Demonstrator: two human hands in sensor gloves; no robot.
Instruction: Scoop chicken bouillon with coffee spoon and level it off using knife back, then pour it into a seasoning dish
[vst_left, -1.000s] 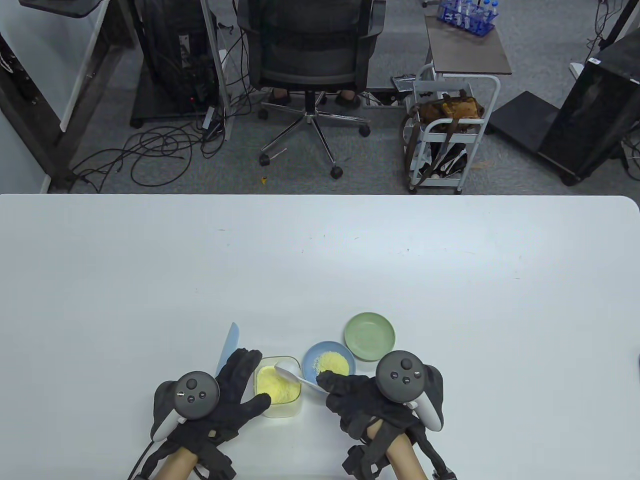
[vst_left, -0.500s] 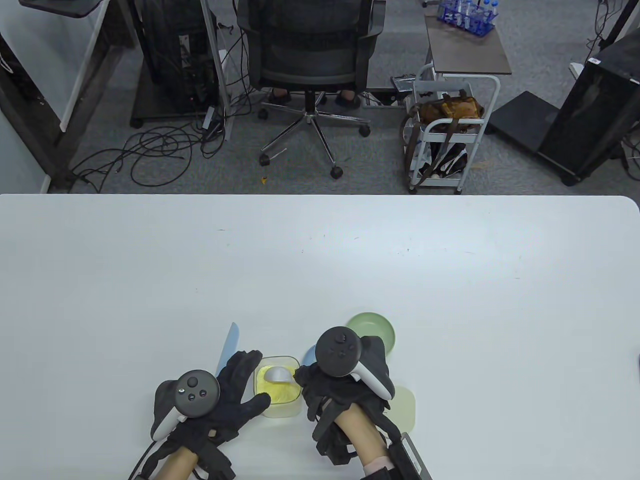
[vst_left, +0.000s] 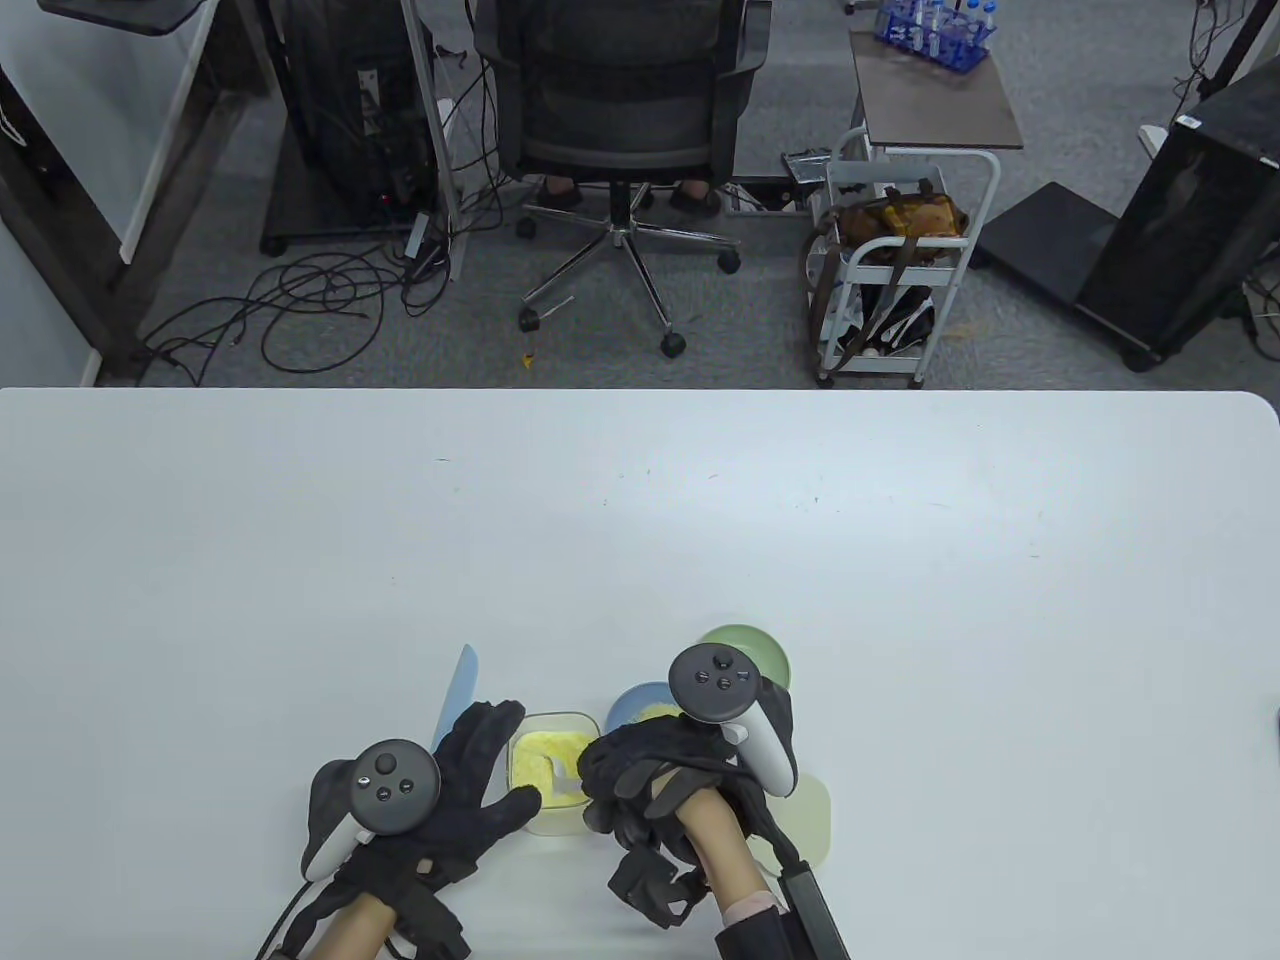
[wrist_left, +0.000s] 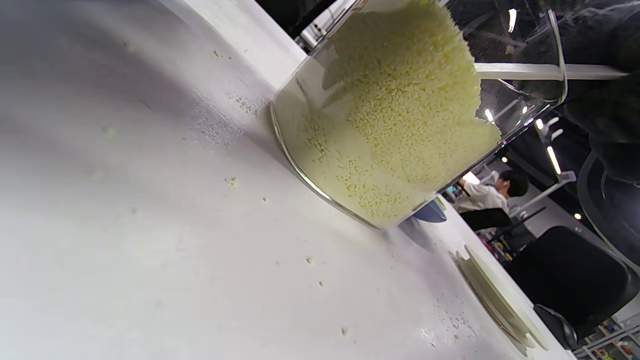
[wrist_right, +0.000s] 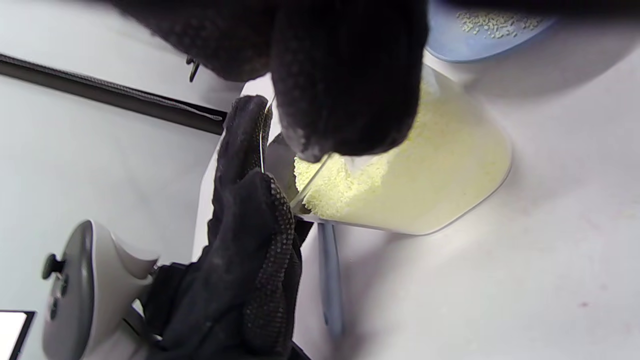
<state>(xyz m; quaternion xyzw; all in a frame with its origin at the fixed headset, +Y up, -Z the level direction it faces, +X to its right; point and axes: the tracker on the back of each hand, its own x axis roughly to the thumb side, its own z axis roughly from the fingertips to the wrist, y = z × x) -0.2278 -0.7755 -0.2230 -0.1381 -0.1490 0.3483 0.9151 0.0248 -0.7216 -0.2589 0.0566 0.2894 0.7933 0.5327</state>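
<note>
A clear container of yellow chicken bouillon (vst_left: 556, 752) stands near the table's front edge. My left hand (vst_left: 497, 762) grips it, thumb on the near side and fingers on the far left side. My right hand (vst_left: 604, 776) is curled over the container's right rim and holds the white coffee spoon (vst_left: 562, 778), its bowl dipped into the granules. In the left wrist view the spoon handle (wrist_left: 540, 71) crosses the container (wrist_left: 400, 125) rim. A light blue knife (vst_left: 456, 694) lies under my left hand. The blue seasoning dish (vst_left: 632, 704) with some bouillon sits behind my right hand.
A green dish (vst_left: 752, 646) stands behind the blue one. A pale green lid (vst_left: 816, 812) lies to the right of my right wrist. Loose granules dot the table (wrist_left: 150, 225) around the container.
My right hand has swung left from beside the blue dish to over the container and tipped the spoon down into the bouillon. My left hand has stayed on the container.
</note>
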